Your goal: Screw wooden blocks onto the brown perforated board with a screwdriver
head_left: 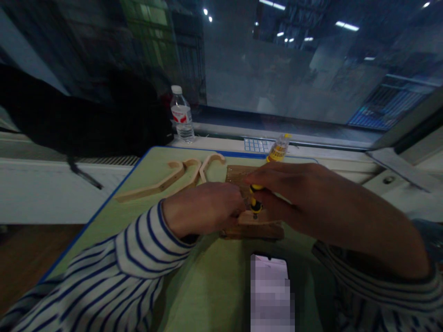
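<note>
In my right hand point(294, 193) is a short screwdriver point(256, 203) with a yellow and black handle, held nearly upright. Its lower end points down at a light wooden piece point(261, 217), where a small dark spot shows under it; whether the tip touches is too small to tell. My left hand point(207, 207) is closed at the left end of that wooden piece, its fingertips partly hidden. Darker brown wood point(254, 232) lies beneath, and a brown wooden board point(235, 173) shows behind my hands.
Several pale curved wooden pieces point(161, 184) lie on the green tabletop point(194, 286) at left. A phone point(272, 295) lies in front. A water bottle point(182, 117) stands on the windowsill, and a yellow-capped bottle point(278, 148) is behind my right hand. A black bag point(114, 115) is at left.
</note>
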A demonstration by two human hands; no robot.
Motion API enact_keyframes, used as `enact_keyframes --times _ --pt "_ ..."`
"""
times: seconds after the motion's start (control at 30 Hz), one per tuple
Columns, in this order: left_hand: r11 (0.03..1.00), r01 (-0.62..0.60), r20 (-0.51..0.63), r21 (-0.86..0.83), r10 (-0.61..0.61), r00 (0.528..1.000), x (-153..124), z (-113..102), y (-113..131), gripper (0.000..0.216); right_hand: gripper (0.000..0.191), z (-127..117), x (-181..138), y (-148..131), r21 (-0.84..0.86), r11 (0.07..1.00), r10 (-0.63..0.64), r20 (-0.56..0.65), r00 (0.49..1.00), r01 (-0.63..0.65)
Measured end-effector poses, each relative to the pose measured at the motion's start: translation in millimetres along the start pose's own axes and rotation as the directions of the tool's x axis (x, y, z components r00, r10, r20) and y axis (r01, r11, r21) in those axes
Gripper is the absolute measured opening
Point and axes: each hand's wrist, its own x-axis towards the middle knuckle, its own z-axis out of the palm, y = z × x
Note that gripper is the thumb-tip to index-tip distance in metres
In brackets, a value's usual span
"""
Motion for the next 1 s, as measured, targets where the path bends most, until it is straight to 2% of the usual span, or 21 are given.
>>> enact_keyframes --times 0.43,0.6,0.77,0.87,1.0 --pt "1.000 -0.009 -0.044 -0.011 0.008 0.999 0 5 -4 0.024 0.016 4 2 2 0.015 1.000 0.013 0.014 1.000 -0.013" --pt "1.000 -0.019 -0.005 -0.009 0.019 1.000 -1 0 -3 0.023 0.018 4 1 2 0.009 1.000 0.009 0.013 1.000 -0.009" --pt "0.996 0.000 0.047 -0.094 0.004 0.999 -11 -2 -16 0.042 0.018 3 1 3 -0.023 0.999 0.023 0.010 1.000 -0.023" --pt "0.981 0.023 -0.085 -0.193 -0.040 0.996 -20 11 -31 0.059 0.018 3 1 3 -0.009 1.000 0.006 0.008 1.000 -0.006" --pt "0.932 0.023 -0.261 -0.362 -0.125 0.957 -30 47 -53 0.071 0.022 3 2 2 -0.023 1.000 0.000 -0.002 1.000 0.000"
